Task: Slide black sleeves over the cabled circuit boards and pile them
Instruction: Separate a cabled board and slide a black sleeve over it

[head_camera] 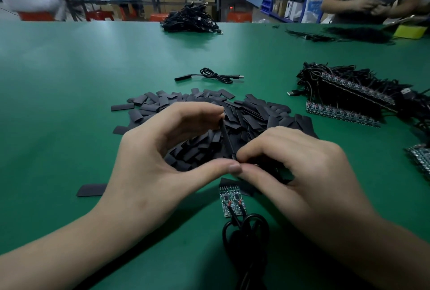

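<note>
A sleeve (226,139) is being held over the sleeve pile (256,115). The left hand (151,161) is pinching it end to end between forefinger and thumb, and the right hand (290,166) is pinching its near end with curled fingers. Two boards (230,200) are lying on the table (69,80) just below the hands, with their cables (246,231) trailing toward the person.

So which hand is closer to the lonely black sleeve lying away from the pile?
Left. The left hand is just right of the lonely sleeve, its wrist edge nearly touching it. The right hand is farther right, beyond the left hand.
</note>
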